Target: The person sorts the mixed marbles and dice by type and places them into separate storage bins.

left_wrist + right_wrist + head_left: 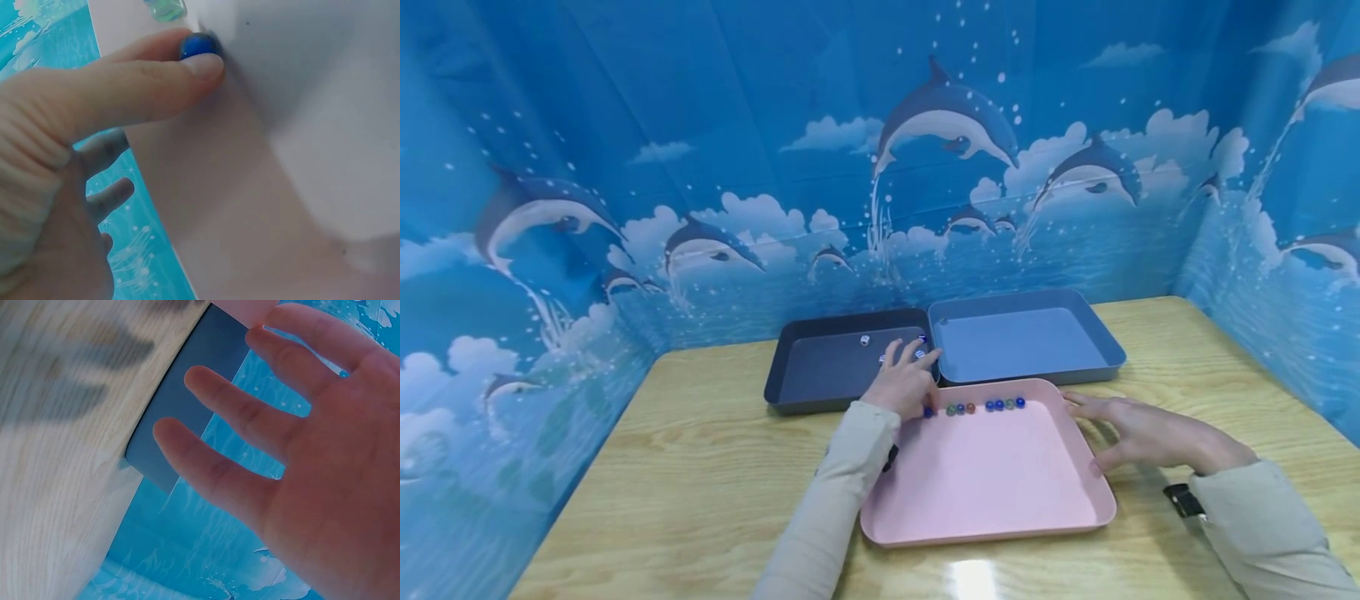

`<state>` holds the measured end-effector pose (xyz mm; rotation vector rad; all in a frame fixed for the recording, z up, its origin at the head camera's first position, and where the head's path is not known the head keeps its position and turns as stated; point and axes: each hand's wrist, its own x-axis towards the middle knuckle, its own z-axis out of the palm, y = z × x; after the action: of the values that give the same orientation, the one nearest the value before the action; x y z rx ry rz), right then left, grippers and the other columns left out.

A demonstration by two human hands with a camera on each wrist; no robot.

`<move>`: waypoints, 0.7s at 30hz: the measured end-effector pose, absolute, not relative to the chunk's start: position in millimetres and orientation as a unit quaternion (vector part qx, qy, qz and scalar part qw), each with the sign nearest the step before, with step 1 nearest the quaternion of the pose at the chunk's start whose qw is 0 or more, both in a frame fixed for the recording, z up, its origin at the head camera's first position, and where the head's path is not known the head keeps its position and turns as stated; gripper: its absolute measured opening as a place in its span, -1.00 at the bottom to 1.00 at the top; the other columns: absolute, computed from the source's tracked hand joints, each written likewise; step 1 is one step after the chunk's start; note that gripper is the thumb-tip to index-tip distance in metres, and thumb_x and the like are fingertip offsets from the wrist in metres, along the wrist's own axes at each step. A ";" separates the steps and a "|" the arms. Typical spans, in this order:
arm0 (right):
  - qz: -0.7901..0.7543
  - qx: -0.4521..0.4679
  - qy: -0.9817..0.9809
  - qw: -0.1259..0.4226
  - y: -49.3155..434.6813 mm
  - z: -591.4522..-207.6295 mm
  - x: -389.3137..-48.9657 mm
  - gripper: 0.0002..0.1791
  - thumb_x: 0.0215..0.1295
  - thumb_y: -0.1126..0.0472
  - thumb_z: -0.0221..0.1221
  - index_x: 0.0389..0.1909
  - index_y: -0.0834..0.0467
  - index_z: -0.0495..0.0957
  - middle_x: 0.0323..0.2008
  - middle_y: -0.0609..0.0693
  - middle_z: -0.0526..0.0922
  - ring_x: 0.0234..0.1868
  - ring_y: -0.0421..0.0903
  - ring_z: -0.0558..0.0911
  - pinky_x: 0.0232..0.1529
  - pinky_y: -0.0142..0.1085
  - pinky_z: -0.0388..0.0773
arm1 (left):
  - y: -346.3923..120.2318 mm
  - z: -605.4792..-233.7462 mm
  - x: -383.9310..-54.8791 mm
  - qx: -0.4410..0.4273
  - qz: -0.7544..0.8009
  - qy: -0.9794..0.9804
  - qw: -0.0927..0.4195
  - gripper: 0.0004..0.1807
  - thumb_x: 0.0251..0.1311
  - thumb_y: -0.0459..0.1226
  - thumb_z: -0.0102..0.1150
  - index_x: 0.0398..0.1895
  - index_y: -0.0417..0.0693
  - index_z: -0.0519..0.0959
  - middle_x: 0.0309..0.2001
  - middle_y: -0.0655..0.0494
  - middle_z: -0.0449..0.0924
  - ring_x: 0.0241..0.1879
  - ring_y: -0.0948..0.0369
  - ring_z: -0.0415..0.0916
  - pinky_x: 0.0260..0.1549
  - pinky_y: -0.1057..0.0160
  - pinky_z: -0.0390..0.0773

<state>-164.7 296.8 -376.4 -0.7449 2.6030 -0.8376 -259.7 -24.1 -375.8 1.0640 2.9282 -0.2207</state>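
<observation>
The left hand [901, 390] reaches to the pink tray [992, 475] between 10 and 11 o'clock, thumb and forefinger pinching a blue marble [197, 45], its other fingers loosely extended. The right hand [1138, 433] spreads along the tray's edge from 2 to 3 o'clock, fingers fairly straight, gripping nothing. The marble looks round and glossy; the thumb covers its lower part, and whether it touches the floor is unclear.
</observation>
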 end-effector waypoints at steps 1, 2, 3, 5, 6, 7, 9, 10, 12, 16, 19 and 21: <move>-0.291 -0.261 0.908 0.153 296.7 -376.4 -164.8 -0.02 0.01 0.06 0.48 0.35 0.52 0.32 0.45 0.54 0.08 0.40 0.57 0.10 0.25 0.41 0.17 | -24.1 -376.2 -259.8 0.342 -0.071 0.937 0.008 -0.84 0.12 -0.16 0.52 -0.27 0.41 0.82 0.55 0.15 0.17 0.57 -0.05 -0.11 0.48 -0.16 -0.13; -0.290 -0.261 0.908 0.152 296.7 -376.4 -164.9 -0.02 0.01 0.06 0.48 0.36 0.52 0.32 0.45 0.54 0.08 0.40 0.57 0.10 0.25 0.41 0.18 | -24.2 -376.5 -259.8 0.343 -0.073 0.937 0.008 -0.85 0.12 -0.14 0.52 -0.26 0.40 0.82 0.55 0.15 0.17 0.57 -0.05 -0.12 0.48 -0.16 -0.13; -0.289 -0.262 0.908 0.152 296.6 -376.4 -165.0 -0.02 0.01 0.05 0.48 0.35 0.52 0.32 0.44 0.54 0.08 0.40 0.57 0.10 0.24 0.41 0.18 | -24.3 -376.7 -259.9 0.343 -0.073 0.936 0.008 -0.85 0.11 -0.13 0.53 -0.27 0.40 0.82 0.55 0.15 0.17 0.57 -0.06 -0.12 0.48 -0.16 -0.13; -0.288 -0.262 0.908 0.152 296.5 -376.2 -165.1 -0.02 0.01 0.05 0.48 0.35 0.53 0.32 0.44 0.54 0.08 0.39 0.57 0.10 0.24 0.41 0.18 | -24.4 -377.1 -260.1 0.344 -0.074 0.936 0.009 -0.86 0.09 -0.10 0.54 -0.28 0.40 0.82 0.55 0.15 0.17 0.57 -0.06 -0.12 0.48 -0.16 -0.13; -0.288 -0.262 0.908 0.152 296.5 -376.1 -165.0 -0.02 0.01 0.05 0.48 0.35 0.53 0.32 0.44 0.54 0.09 0.39 0.57 0.11 0.24 0.41 0.18 | -24.4 -377.0 -260.3 0.344 -0.073 0.936 0.010 -0.86 0.08 -0.09 0.55 -0.28 0.40 0.82 0.55 0.15 0.17 0.57 -0.06 -0.12 0.48 -0.15 -0.13; -0.288 -0.262 0.909 0.152 296.5 -376.1 -165.0 -0.02 0.01 0.06 0.48 0.35 0.53 0.32 0.44 0.54 0.09 0.39 0.57 0.11 0.24 0.41 0.18 | -24.4 -377.0 -260.5 0.343 -0.072 0.936 0.013 -0.86 0.08 -0.09 0.55 -0.28 0.40 0.82 0.55 0.15 0.17 0.57 -0.05 -0.13 0.48 -0.15 -0.13; -0.287 -0.261 0.909 0.153 296.5 -376.1 -164.8 -0.02 0.02 0.06 0.48 0.35 0.53 0.32 0.44 0.54 0.09 0.39 0.57 0.11 0.24 0.41 0.18 | -24.5 -376.1 -260.6 0.343 -0.070 0.937 0.019 -0.86 0.08 -0.08 0.55 -0.28 0.39 0.82 0.55 0.15 0.16 0.57 -0.05 -0.15 0.49 -0.14 -0.15; -0.286 -0.261 0.909 0.152 296.4 -376.1 -164.6 -0.02 0.02 0.06 0.48 0.35 0.53 0.32 0.44 0.54 0.09 0.39 0.57 0.11 0.24 0.41 0.18 | -24.6 -375.3 -260.6 0.343 -0.066 0.937 0.023 -0.87 0.08 -0.08 0.55 -0.28 0.38 0.82 0.55 0.15 0.16 0.58 -0.05 -0.16 0.49 -0.14 -0.16; -0.286 -0.262 0.909 0.151 296.3 -376.0 -164.5 -0.02 0.01 0.06 0.48 0.35 0.53 0.32 0.44 0.54 0.09 0.39 0.56 0.12 0.24 0.41 0.19 | -25.1 -372.9 -260.8 0.347 -0.060 0.936 0.025 -0.89 0.10 -0.07 0.53 -0.29 0.36 0.82 0.55 0.14 0.17 0.58 -0.05 -0.18 0.49 -0.14 -0.17; -0.288 -0.261 0.909 0.151 296.0 -375.8 -164.2 -0.02 0.01 0.06 0.49 0.35 0.54 0.32 0.44 0.53 0.10 0.39 0.56 0.11 0.24 0.40 0.18 | -26.4 -365.6 -261.3 0.360 -0.041 0.932 0.017 -0.97 0.16 -0.06 0.49 -0.34 0.32 0.83 0.55 0.12 0.18 0.58 -0.06 -0.19 0.48 -0.16 -0.19; -0.294 -0.259 0.907 0.153 295.8 -375.8 -163.9 -0.01 0.01 0.08 0.49 0.35 0.54 0.31 0.45 0.53 0.09 0.40 0.56 0.09 0.25 0.41 0.17 | -26.7 -359.2 -261.6 0.370 -0.027 0.929 0.007 -0.97 0.19 -0.07 0.47 -0.38 0.30 0.82 0.54 0.11 0.20 0.58 -0.05 -0.18 0.48 -0.17 -0.19; -0.296 -0.258 0.907 0.154 295.7 -376.0 -163.7 -0.01 0.01 0.08 0.49 0.36 0.54 0.30 0.45 0.53 0.08 0.40 0.56 0.09 0.25 0.41 0.15 | -26.2 -355.1 -262.3 0.373 -0.022 0.927 0.005 -0.95 0.21 -0.07 0.45 -0.38 0.28 0.81 0.53 0.10 0.20 0.58 -0.04 -0.19 0.48 -0.18 -0.21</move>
<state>-163.7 295.7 -376.0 -0.7395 2.5994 -0.8489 -262.3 -26.2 -355.1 1.1689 2.9039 -0.0693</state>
